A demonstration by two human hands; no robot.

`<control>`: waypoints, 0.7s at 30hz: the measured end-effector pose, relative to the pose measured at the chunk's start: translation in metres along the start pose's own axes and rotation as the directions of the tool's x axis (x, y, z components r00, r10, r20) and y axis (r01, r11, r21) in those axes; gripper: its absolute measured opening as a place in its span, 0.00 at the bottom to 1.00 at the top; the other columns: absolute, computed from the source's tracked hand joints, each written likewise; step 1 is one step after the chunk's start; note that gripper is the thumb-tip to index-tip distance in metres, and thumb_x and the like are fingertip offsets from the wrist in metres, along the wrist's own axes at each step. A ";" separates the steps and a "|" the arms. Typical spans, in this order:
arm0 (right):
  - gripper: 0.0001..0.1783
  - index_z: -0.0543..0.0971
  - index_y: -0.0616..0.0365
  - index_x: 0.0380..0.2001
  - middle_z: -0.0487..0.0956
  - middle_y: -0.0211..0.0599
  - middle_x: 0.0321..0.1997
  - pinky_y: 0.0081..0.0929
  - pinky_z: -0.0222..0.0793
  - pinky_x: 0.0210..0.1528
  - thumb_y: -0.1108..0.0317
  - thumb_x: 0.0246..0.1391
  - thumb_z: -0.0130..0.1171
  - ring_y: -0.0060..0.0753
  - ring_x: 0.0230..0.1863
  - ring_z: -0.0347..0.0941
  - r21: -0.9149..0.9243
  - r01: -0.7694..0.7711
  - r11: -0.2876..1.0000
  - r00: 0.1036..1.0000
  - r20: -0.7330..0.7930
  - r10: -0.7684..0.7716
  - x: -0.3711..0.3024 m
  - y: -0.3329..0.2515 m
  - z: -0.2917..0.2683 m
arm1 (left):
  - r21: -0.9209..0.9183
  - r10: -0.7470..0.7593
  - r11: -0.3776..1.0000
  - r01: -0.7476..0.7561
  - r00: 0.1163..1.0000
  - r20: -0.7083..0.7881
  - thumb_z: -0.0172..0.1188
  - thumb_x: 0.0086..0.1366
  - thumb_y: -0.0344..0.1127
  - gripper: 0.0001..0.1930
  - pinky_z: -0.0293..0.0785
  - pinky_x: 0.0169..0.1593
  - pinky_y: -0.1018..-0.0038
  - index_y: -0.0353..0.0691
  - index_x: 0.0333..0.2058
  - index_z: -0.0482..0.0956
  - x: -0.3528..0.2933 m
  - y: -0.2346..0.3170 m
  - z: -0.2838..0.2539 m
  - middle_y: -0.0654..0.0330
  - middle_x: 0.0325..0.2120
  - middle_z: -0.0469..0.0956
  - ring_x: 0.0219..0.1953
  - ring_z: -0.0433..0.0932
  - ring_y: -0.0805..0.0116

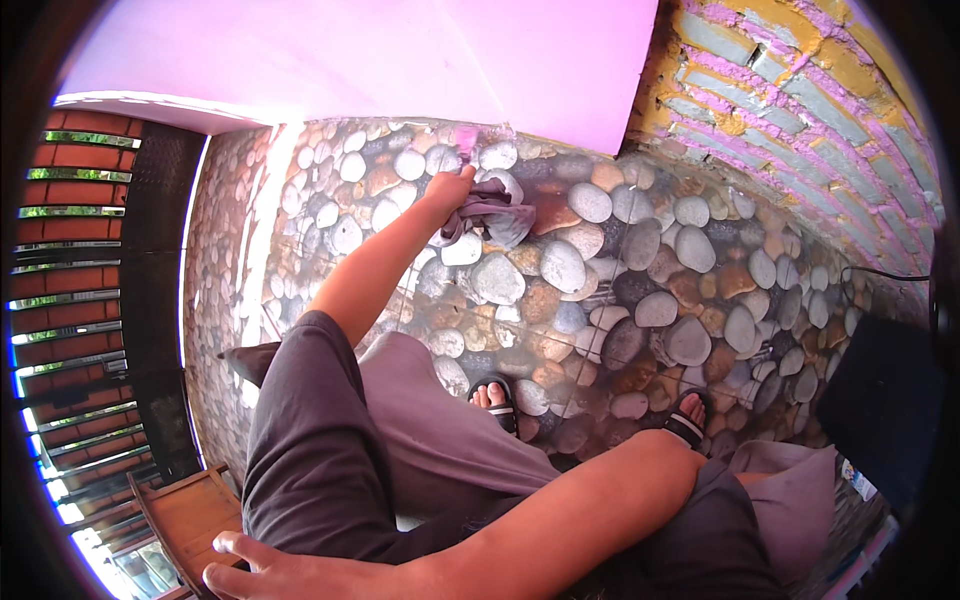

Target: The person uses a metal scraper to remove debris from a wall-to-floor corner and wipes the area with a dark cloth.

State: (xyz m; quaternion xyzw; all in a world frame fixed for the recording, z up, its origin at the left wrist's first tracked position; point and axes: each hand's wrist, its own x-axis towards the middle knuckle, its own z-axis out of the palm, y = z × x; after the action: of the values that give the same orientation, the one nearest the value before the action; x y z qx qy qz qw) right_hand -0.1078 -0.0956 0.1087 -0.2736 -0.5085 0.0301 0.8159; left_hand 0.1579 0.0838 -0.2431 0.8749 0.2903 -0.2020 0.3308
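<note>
My left hand (452, 188) reaches down to the foot of the pink wall, its fingers closed. A crumpled grey cloth (500, 212) is bunched at this hand, on its right side. Past the fingertips shows a small pink-tipped paintbrush (466, 142), close to the wall's lower edge; its handle is hidden in the hand. My right forearm lies across my lap, and my right hand (262, 570) is at the lower left by my dark left sleeve, holding nothing, with the visible fingers apart.
The pink wall (400, 60) meets a pebble-patterned floor (560, 265). A paint-smeared brick wall (790, 90) rises at the right. To the left stands a slatted gate (80, 230) with a wooden piece of furniture (190, 510) below. My sandalled feet are beneath me; a dark box-like object (885, 400) sits far right.
</note>
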 end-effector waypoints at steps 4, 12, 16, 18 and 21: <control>0.16 0.80 0.42 0.43 0.73 0.26 0.42 0.46 0.54 0.53 0.52 0.56 0.49 0.35 0.50 0.64 0.027 -0.006 1.000 0.999 0.038 0.005 -0.004 0.000 -0.003 | -0.021 -0.028 0.999 0.026 0.992 -0.121 0.48 0.62 0.59 0.33 0.71 0.51 0.63 0.27 0.38 0.81 0.008 -0.012 -0.014 0.38 0.39 0.80 0.45 0.79 0.47; 0.13 0.78 0.39 0.39 0.72 0.23 0.40 0.46 0.52 0.55 0.52 0.57 0.48 0.31 0.49 0.63 -0.069 -0.004 0.998 1.000 -0.011 0.003 -0.002 -0.003 -0.007 | -0.093 -0.008 0.996 0.005 0.999 -0.032 0.50 0.61 0.60 0.34 0.72 0.48 0.62 0.26 0.38 0.81 0.034 -0.022 -0.019 0.40 0.37 0.80 0.44 0.80 0.51; 0.13 0.77 0.41 0.39 0.72 0.23 0.41 0.46 0.52 0.55 0.51 0.59 0.47 0.31 0.49 0.63 -0.100 -0.017 0.995 1.000 -0.001 0.017 -0.003 0.003 -0.008 | -0.085 0.003 0.996 -0.004 1.000 -0.015 0.52 0.61 0.60 0.34 0.72 0.48 0.62 0.25 0.40 0.80 0.022 -0.002 0.007 0.39 0.40 0.80 0.45 0.79 0.50; 0.14 0.76 0.42 0.39 0.72 0.24 0.42 0.46 0.52 0.56 0.51 0.60 0.45 0.31 0.49 0.63 -0.097 -0.027 0.995 1.000 -0.012 0.026 -0.002 0.004 -0.003 | -0.036 0.029 0.999 -0.029 1.000 -0.004 0.50 0.61 0.56 0.31 0.73 0.41 0.64 0.27 0.38 0.81 0.011 0.002 0.019 0.45 0.33 0.80 0.36 0.80 0.57; 0.15 0.75 0.44 0.39 0.72 0.25 0.43 0.46 0.53 0.57 0.51 0.61 0.44 0.31 0.50 0.63 -0.014 -0.075 0.997 0.997 -0.024 0.075 -0.002 0.004 0.001 | 0.036 0.061 0.998 -0.060 0.998 -0.027 0.49 0.61 0.58 0.32 0.73 0.40 0.61 0.27 0.37 0.80 0.001 0.004 0.024 0.44 0.33 0.80 0.34 0.80 0.52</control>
State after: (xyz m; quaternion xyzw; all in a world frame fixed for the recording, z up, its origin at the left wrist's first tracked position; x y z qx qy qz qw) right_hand -0.1087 -0.0924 0.1050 -0.2991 -0.4884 0.0537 0.8180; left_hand 0.1570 0.0648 -0.2584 0.8918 0.2648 -0.1848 0.3170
